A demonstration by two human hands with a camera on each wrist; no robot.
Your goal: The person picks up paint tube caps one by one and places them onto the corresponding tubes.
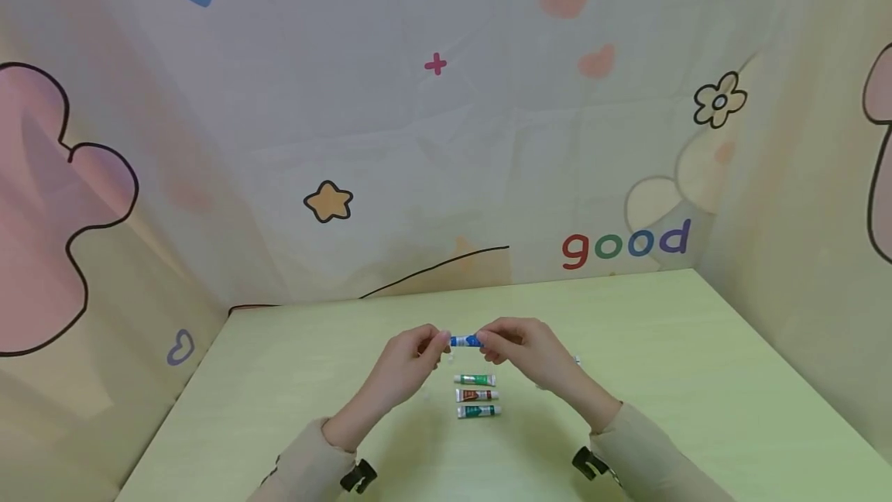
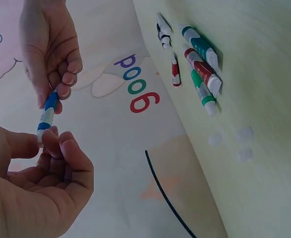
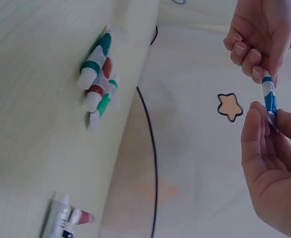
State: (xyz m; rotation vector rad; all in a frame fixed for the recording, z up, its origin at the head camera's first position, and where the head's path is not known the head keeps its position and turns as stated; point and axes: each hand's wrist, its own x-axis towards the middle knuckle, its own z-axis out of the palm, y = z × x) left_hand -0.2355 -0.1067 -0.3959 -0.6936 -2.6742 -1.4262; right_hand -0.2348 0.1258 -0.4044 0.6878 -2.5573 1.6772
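Observation:
Between my two hands, above the table, is a small blue and white paint tube (image 1: 464, 341). My left hand (image 1: 407, 362) pinches its capped end between thumb and fingertips. At the other end, my right hand (image 1: 526, 351) pinches the silver crimped tail, seen best in the right wrist view. Below the hands, three paint tubes lie side by side in a short column: a light green tube (image 1: 475, 379), a red-brown tube (image 1: 477, 395) and a dark green tube (image 1: 478, 411). Their caps point different ways.
Several more tubes lie apart on the right, among them a small red tube (image 2: 175, 74), mostly hidden behind my right arm in the head view. Small white pieces (image 2: 244, 133) lie on the table's left part. A printed cloth (image 1: 418, 138) stands behind the pale green table (image 1: 279, 409).

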